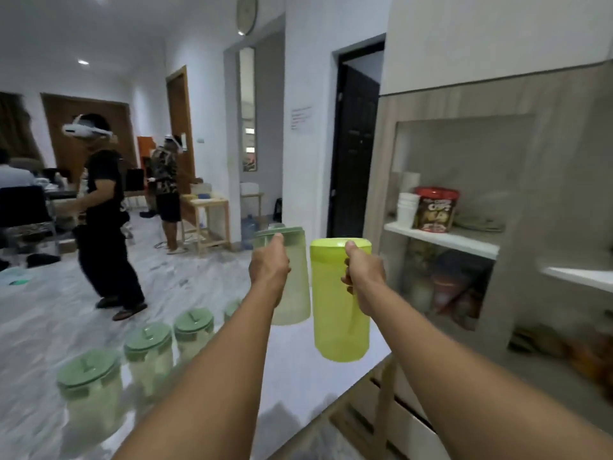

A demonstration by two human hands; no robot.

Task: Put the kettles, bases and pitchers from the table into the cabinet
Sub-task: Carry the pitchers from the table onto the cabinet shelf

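Pitchers aloft, one per hand: left hand (269, 263) clenched on pale pitcher (293, 293), right hand (363, 272) on lime pitcher (340, 313), above surface (298, 370), upright for carrying toward right-side cabinet (464, 234).

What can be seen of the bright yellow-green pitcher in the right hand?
The yellow-green pitcher is a tall, translucent cylinder, seemingly plastic, with a matching lid on top. It hangs upright in the air above the white table, carried by the right hand, which wraps its handle. It is close beside the pale green pitcher.
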